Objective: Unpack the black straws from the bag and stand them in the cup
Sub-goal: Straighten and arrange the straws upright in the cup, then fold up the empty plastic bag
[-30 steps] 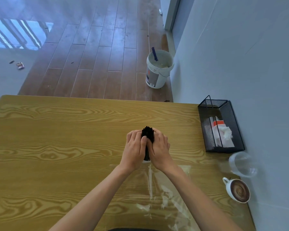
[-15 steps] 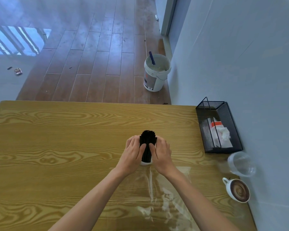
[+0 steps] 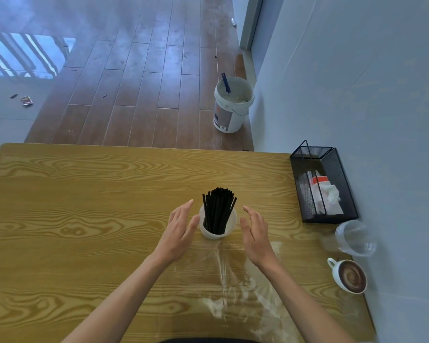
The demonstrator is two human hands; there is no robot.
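The black straws [image 3: 218, 209] stood in the cup [image 3: 218, 225] at mid-frame on the desk [image 3: 84, 219]. The left hand [image 3: 178, 231] and right hand [image 3: 254, 231] flanked it, fingers straight, holding nothing.

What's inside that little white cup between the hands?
A bundle of black straws stands in the white cup, tops fanning out. The cup wall hides their lower ends.

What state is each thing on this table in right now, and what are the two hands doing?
black straws: standing bunched in the cup.
cup: upright, nothing gripping it.
plastic bag: lying flat, no straws visible in it.
left hand: open beside the cup.
right hand: open beside the cup.
clear cup: looks empty.
coffee cup: full.
mesh holder: holds tissues.
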